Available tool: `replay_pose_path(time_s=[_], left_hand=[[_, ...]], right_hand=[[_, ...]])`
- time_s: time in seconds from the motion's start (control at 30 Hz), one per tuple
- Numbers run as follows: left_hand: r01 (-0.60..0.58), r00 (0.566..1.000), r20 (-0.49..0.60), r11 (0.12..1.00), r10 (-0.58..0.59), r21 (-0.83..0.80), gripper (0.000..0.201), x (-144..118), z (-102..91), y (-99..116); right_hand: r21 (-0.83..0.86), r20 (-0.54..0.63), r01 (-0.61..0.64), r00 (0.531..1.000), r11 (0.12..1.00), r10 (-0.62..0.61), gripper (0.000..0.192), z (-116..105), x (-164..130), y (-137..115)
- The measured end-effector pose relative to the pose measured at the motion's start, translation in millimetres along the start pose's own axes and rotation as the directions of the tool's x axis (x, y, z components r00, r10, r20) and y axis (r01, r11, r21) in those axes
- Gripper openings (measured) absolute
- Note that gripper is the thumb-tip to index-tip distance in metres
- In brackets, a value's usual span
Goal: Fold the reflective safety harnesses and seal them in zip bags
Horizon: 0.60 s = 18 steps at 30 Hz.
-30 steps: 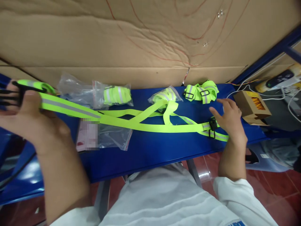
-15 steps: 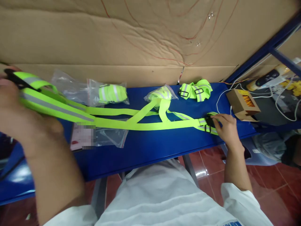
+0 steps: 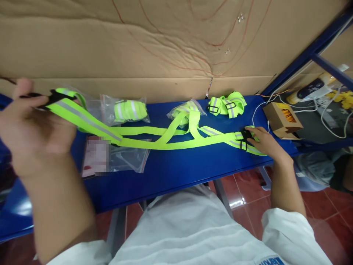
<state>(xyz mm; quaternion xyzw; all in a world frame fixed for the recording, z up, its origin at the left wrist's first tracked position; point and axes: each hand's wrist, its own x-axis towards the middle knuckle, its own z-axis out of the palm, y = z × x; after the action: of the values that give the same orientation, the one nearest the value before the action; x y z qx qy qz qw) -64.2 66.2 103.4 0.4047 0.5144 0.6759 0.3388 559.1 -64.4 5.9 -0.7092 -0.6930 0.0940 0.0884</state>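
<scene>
A neon yellow-green reflective harness [image 3: 176,143] with grey stripes stretches across the blue table between my hands. At the left, my left hand [image 3: 35,121] is raised, its thumb and fingers closed around a black buckle [image 3: 59,97] at the harness end. My right hand [image 3: 264,141] pinches the black buckle [image 3: 245,133] at the other end, low over the table. Below it a black slider sits on the strap. Behind the straps lie a bagged folded harness [image 3: 131,110], a second bagged bundle [image 3: 183,112] and an unbagged bundle [image 3: 228,105].
An open plastic bag [image 3: 131,156] and a flat pinkish item [image 3: 95,156], partly blurred, lie near the table's front left. An open cardboard box [image 3: 284,119] and white cables stand at the right. A cardboard sheet [image 3: 165,44] backs the blue table [image 3: 171,173].
My left hand has turned more palm-up and its buckle has shifted right, showing more clearly. The strap bends more steeply there. My right hand stays at its buckle.
</scene>
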Motion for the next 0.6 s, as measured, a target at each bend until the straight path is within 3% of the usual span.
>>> replay_pose_path(time_s=[0.07,0.13,0.27,0.37,0.5,0.6], left_hand=[[0.042,0.995,0.095,0.992,-0.031,-0.120,0.044,3.4,-3.5,-6.1],[0.073,0.996,0.069,0.987,-0.064,-0.143,0.045,6.7,-5.4,-14.0],[0.106,0.992,-0.075,0.993,-0.103,0.044,0.047,8.1,-2.8,-32.5],[-0.007,0.993,-0.115,0.963,0.040,0.268,0.049,3.9,-5.1,-46.4],[-0.163,0.976,-0.036,0.834,0.214,0.528,0.055,5.7,-15.8,-58.1],[-0.159,0.968,-0.074,0.816,0.239,0.556,0.043,15.8,-17.9,-58.0]], right_hand=[[-0.005,0.057,0.020,0.998,1.000,-0.020,0.069,-0.7,7.6,6.1],[-0.039,0.097,0.032,0.995,0.999,-0.028,0.083,-1.4,14.7,8.9],[-0.178,0.185,0.084,0.981,0.980,-0.050,0.083,-9.7,28.1,10.3],[-0.240,0.191,0.065,0.981,0.969,-0.018,0.071,-20.8,35.7,12.9],[-0.318,0.084,0.081,0.995,0.945,-0.057,0.061,-32.8,37.0,14.7],[-0.177,-0.089,0.067,0.992,0.982,-0.084,0.046,-39.0,29.8,14.7]])
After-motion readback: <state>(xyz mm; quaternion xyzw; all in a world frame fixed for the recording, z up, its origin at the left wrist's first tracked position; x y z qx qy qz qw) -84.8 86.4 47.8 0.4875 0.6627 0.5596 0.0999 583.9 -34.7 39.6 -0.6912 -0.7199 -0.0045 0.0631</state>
